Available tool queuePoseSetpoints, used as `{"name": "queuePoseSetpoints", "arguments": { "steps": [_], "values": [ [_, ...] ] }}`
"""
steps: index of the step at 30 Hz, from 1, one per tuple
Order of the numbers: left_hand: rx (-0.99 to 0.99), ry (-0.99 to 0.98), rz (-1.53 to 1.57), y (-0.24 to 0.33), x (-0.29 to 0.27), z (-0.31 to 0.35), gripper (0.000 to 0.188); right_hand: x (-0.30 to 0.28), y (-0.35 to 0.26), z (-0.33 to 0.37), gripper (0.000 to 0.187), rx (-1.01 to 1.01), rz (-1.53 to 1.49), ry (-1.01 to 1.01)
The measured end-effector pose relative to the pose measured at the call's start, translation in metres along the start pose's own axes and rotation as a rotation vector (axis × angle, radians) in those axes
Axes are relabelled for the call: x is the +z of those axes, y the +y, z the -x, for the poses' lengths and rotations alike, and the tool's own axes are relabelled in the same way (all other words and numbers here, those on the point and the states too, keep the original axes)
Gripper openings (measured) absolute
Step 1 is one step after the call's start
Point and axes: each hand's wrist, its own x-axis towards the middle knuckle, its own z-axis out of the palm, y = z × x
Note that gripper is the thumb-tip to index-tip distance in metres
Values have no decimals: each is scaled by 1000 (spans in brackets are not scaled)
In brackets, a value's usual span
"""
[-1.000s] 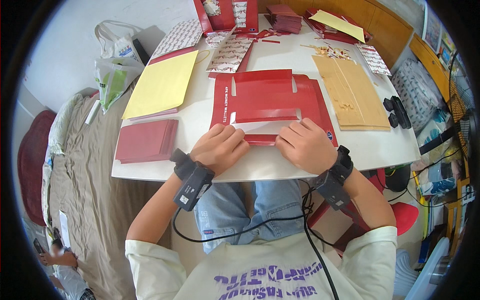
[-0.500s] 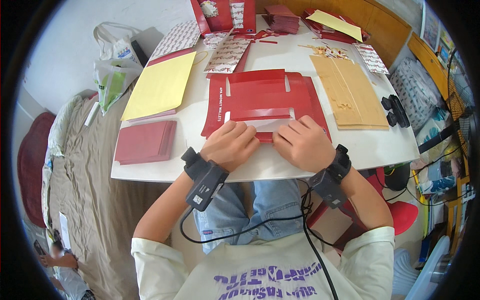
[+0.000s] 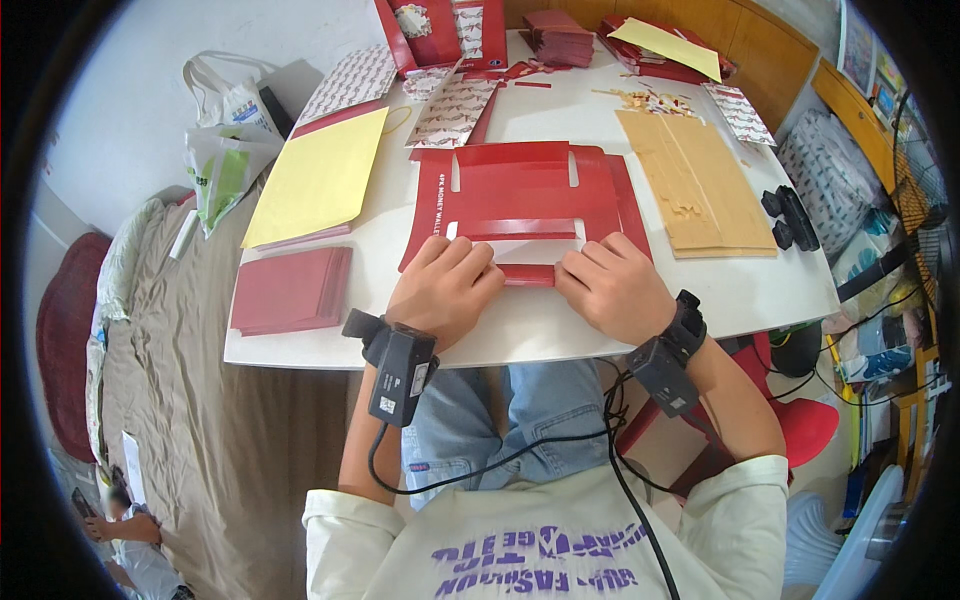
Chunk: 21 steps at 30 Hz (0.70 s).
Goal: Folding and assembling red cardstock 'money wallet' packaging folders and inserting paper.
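A flat red printed cardboard packaging sheet (image 3: 510,200) with cut-out slots lies in front of me, on top of more red card. My left hand (image 3: 447,287) is closed at its near left corner, fingers curled over the edge. On the near right side, my right hand (image 3: 615,288) grips the same edge with bent fingers. Between the two hands runs a narrow folded red strip (image 3: 527,274), with a pale band beyond it. My fingertips and thumbs are mostly hidden. Each wrist wears a black strapped device with a cable.
Left on the white table (image 3: 390,330) are a stack of dark red cards (image 3: 290,288) and a yellow sheet (image 3: 315,180). Brown cardboard (image 3: 695,185) lies right, by a black object (image 3: 790,220). Patterned cards (image 3: 455,112), red stacks (image 3: 557,40) and paper scraps (image 3: 655,102) sit farther back.
My left hand has slid left along the near edge, widening the gap between my hands. More of the folded red strip shows there. The right hand has barely moved.
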Motion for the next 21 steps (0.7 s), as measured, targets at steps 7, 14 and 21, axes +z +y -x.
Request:
{"name": "queuePoseSetpoints", "arguments": {
  "steps": [7,14,21],
  "values": [
    [-146,-16,66,7,-2,6,20,0,-1,0,9,-1,-16,9],
    [-197,1,74,12,0,7,17,2,1,3,9,15,-43,21],
    [-229,3,95,18,-8,18,23,0,2,1,8,-28,-71,15]
  ]
}}
